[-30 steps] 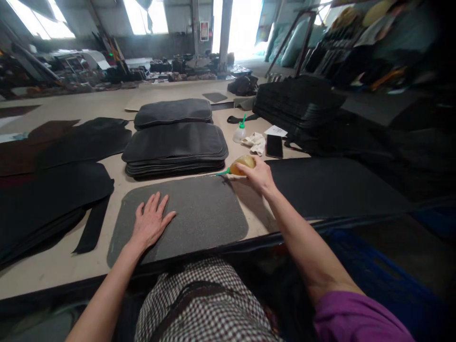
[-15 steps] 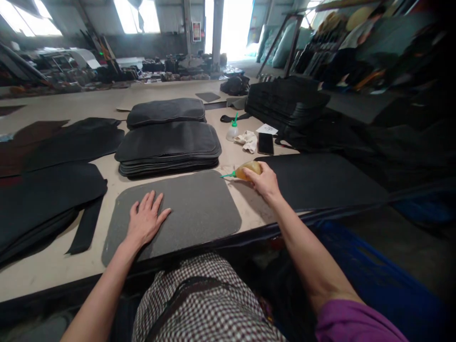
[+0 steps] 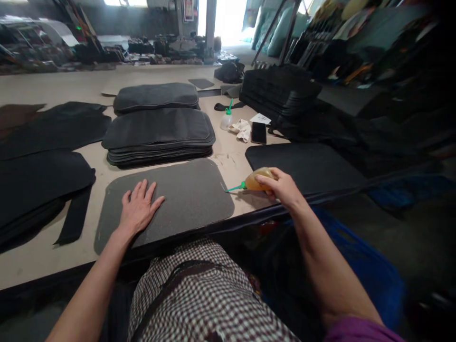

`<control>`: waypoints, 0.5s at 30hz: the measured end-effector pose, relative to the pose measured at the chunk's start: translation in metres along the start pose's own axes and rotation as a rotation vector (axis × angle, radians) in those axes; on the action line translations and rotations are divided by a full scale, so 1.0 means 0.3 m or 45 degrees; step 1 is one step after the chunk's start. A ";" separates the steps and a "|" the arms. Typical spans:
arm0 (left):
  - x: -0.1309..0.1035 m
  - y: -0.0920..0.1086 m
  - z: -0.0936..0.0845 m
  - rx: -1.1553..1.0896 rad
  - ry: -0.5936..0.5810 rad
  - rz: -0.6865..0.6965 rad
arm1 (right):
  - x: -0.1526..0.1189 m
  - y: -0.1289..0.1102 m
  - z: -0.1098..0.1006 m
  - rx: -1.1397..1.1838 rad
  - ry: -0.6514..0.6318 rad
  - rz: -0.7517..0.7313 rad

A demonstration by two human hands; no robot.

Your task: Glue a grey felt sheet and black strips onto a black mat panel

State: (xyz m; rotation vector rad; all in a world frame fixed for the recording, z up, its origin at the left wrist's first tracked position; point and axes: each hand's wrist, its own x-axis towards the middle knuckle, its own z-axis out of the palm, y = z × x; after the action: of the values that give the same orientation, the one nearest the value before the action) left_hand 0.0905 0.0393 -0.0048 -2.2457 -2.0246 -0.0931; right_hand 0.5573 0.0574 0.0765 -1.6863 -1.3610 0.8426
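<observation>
A grey rounded panel (image 3: 185, 199) lies flat at the table's near edge. My left hand (image 3: 138, 206) rests on its left part, fingers spread, holding nothing. My right hand (image 3: 283, 187) is wrapped round a squeeze bottle (image 3: 258, 179) of amber liquid, tilted on its side. The bottle's thin green nozzle (image 3: 235, 188) points left, its tip at the panel's right edge. Thin, shiny traces show along parts of the panel's edge. Behind the panel stands a stack of dark rounded pieces (image 3: 156, 128).
Another dark stack (image 3: 156, 96) sits farther back. A second bottle (image 3: 226, 119), a crumpled cloth (image 3: 242, 129) and a phone (image 3: 258, 133) lie beyond the panel. Black sheets (image 3: 42, 178) cover the left; a black panel (image 3: 306, 166) is at right. A blue crate (image 3: 359, 261) stands below.
My right hand has moved the bottle toward me, its nozzle sliding down along the panel's right edge. My left hand stays on the panel. The view has tipped downward.
</observation>
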 end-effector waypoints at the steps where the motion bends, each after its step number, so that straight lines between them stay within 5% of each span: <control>1: 0.000 0.000 0.000 -0.005 0.000 -0.003 | -0.019 0.005 -0.014 0.040 -0.041 0.036; 10: 0.008 -0.006 0.010 -0.112 0.007 -0.001 | -0.129 0.032 -0.114 0.120 -0.303 0.156; 15: -0.021 -0.087 -0.066 -0.579 0.078 0.006 | -0.131 -0.018 -0.059 0.237 -0.397 0.100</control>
State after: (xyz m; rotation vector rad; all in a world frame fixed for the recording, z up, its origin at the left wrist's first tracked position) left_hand 0.0647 0.0333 0.0151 -2.4526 -2.1356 -0.6763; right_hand 0.5624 0.0165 0.0903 -1.5161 -1.3759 1.2795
